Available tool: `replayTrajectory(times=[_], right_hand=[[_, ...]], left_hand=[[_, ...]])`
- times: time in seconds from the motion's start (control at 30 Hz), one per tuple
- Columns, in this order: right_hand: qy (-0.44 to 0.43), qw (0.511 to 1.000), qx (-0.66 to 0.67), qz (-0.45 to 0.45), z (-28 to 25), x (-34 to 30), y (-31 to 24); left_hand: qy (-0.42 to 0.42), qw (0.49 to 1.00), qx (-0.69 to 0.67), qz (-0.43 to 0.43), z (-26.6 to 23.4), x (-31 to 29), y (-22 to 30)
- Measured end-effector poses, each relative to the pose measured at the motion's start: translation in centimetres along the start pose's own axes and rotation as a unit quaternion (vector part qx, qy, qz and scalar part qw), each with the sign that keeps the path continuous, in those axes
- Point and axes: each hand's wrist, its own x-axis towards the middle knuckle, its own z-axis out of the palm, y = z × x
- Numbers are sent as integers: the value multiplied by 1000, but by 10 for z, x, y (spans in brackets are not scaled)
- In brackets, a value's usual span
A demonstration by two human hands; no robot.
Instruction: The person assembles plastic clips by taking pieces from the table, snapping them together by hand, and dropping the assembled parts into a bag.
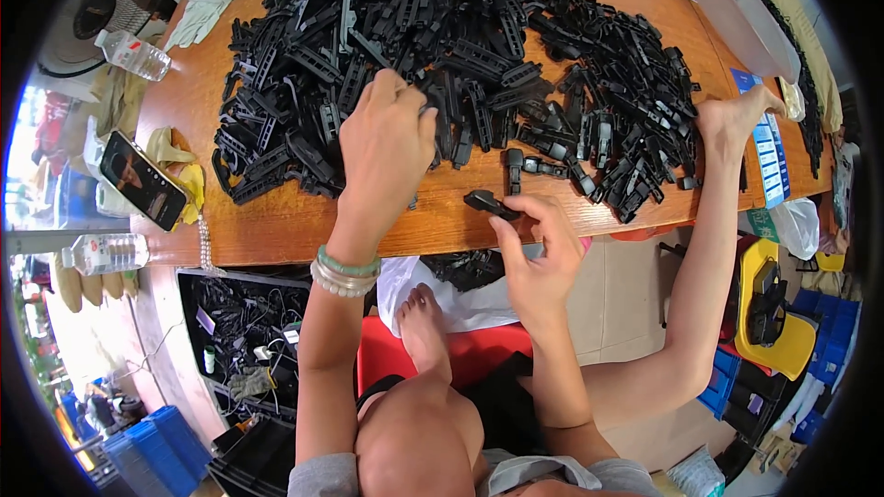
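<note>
A wide heap of black plastic parts (pixel 304 64), long slotted strips on the left side, covers much of the wooden table (pixel 442 237). My left hand (pixel 382 143), wearing bracelets, reaches into the heap's near edge. Its fingers curl down; what they grip, if anything, is hidden. Close to the table's front edge, my right hand (pixel 543 253) pinches a small black plastic part (pixel 488 203) between thumb and fingers, apart from the heap. Smaller black clip-like pieces (pixel 635 120) lie to the right, with a few loose ones just beyond my right hand.
A phone (pixel 141 179) leans at the table's left, near two plastic bottles (pixel 133 53). A fan (pixel 101 9) stands behind them. At the right, a bare foot (pixel 727 124) rests on the table edge near a blue-and-white printed sheet (pixel 772 161). A bin of black parts (pixel 241 313) sits below left.
</note>
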Motion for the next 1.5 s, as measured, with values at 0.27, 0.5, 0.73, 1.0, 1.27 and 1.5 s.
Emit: replayTrajectory(times=[0.27, 0.5, 0.73, 1.0, 1.27, 1.5], right_hand=[[36, 982, 143, 122, -10, -7, 16], [-19, 961, 216, 169, -5, -15, 21], [2, 941, 267, 206, -12, -16, 18], [-110, 909, 377, 137, -35, -6, 11], [-171, 892, 341, 243, -62, -6, -13], [-109, 927, 309, 182, -47, -10, -11]], left_hand=[[66, 997, -46, -21, -9, -26, 1], [125, 989, 67, -41, -7, -38, -15], [208, 933, -274, -102, -15, -41, 14], [-147, 771, -560, -266, -34, -71, 59], [-115, 688, -655, -289, -34, -67, 52], [-132, 737, -606, -269, -34, -75, 59]])
